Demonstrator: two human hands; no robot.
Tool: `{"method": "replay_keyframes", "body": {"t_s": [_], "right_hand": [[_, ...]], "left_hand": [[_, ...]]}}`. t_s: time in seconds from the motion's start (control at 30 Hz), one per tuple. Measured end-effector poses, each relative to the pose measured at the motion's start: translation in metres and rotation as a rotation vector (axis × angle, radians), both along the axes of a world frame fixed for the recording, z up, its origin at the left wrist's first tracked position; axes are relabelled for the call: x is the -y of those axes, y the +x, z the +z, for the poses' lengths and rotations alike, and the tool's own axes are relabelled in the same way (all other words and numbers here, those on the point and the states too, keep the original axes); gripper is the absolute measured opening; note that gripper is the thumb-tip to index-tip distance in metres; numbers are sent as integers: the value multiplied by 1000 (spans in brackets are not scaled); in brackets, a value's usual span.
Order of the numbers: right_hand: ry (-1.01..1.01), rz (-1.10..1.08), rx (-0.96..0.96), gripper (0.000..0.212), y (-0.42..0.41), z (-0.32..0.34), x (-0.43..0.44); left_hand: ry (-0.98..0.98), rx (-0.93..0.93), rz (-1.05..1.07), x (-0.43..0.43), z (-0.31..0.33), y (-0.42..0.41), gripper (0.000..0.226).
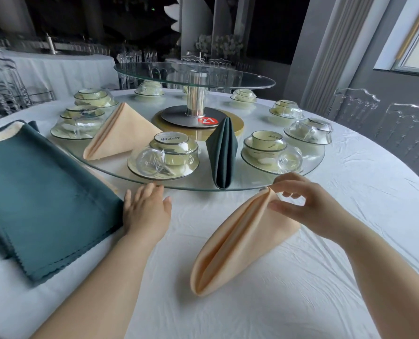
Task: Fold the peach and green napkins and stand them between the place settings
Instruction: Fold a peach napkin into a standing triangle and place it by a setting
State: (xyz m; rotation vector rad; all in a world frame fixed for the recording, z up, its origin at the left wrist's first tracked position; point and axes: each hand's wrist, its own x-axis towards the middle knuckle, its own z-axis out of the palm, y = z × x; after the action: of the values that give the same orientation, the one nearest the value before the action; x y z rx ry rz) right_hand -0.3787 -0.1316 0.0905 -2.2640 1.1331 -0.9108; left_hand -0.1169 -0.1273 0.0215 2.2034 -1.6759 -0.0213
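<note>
Nearest us, toward the near edge of the white tablecloth [326, 289], is the folded peach napkin [237, 241]. Our right hand [308, 206] pinches its far tip between the thumb and curled fingers. Our left hand [146, 211] lies flat with straight fingers and holds nothing. Its fingertips are at the near rim of the glass ring [252, 186], just beside the stack of green napkins [44, 199] at the left edge. On the ring's near part a green folded napkin [222, 152] stands between two place settings [163, 157]. Farther left, a second peach napkin [121, 132] stands between two more.
</note>
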Motion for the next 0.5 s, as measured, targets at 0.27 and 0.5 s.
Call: {"method": "replay_keyframes", "body": {"t_s": [0.27, 0.5], "right_hand": [[-14, -13, 30, 36, 4, 2, -2], [152, -38, 37, 24, -1, 4, -5]], "left_hand": [[-222, -419, -458, 1, -2, -20, 62], [-149, -534, -473, 10, -7, -17, 42]]}}
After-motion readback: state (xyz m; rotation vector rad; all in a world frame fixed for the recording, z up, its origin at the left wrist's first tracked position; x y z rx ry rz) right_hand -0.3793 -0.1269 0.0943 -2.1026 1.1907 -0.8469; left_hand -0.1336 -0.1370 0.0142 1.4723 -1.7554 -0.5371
